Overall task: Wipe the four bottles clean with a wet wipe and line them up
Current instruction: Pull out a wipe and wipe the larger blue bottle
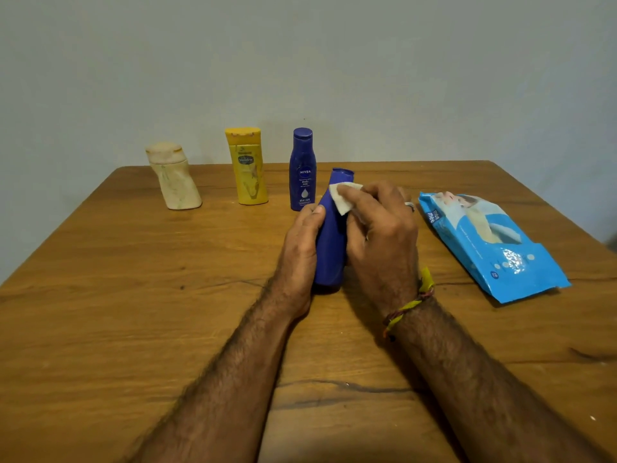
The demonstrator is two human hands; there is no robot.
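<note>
A large blue bottle (331,242) stands tilted at the table's middle. My left hand (300,248) grips its left side. My right hand (380,228) pinches a white wet wipe (342,197) against the bottle's upper part, just under the cap. Three more bottles stand upright in a row near the far edge: a cream bottle (175,177) at the left, a yellow Vaseline bottle (248,167) in the middle and a small blue Nivea bottle (302,170) right behind the held one.
A blue wet-wipe pack (490,242) lies flat on the wooden table (117,312) to the right of my hands. A plain wall rises directly behind the table's far edge.
</note>
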